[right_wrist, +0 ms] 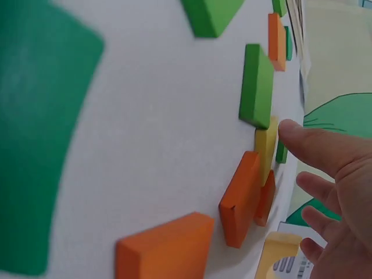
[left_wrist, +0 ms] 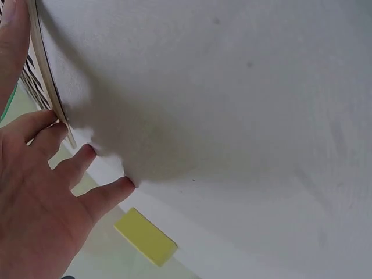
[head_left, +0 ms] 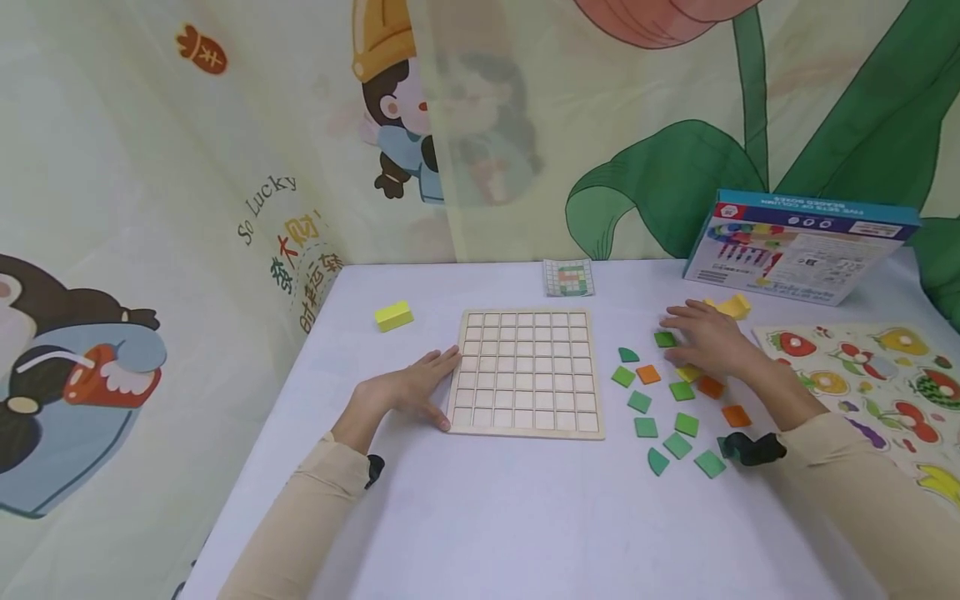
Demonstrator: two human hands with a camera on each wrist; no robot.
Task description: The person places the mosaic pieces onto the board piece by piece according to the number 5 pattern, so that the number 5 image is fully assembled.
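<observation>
A wooden grid board (head_left: 527, 374) with rows of square cells lies flat on the white table. My left hand (head_left: 411, 387) rests along its left edge, thumb and fingers spread; in the left wrist view the fingertips (left_wrist: 129, 182) meet the table and the board's rim. My right hand (head_left: 705, 340) reaches over the loose tiles, fingers extended, nothing seen held. Nearest to it are a green tile (head_left: 665, 339) at the fingertips, a yellow tile (head_left: 688, 374) partly under the hand, and an orange tile (head_left: 710, 387). More green tiles (head_left: 677, 446) and an orange tile (head_left: 648, 374) lie towards the board.
A yellow block (head_left: 393, 316) sits left of the board. Behind it is a small patterned card (head_left: 568, 278). At the back right a box (head_left: 798, 247) stands behind yellow pieces (head_left: 731, 307), and a fruit-sticker sheet (head_left: 877, 375) covers the right side.
</observation>
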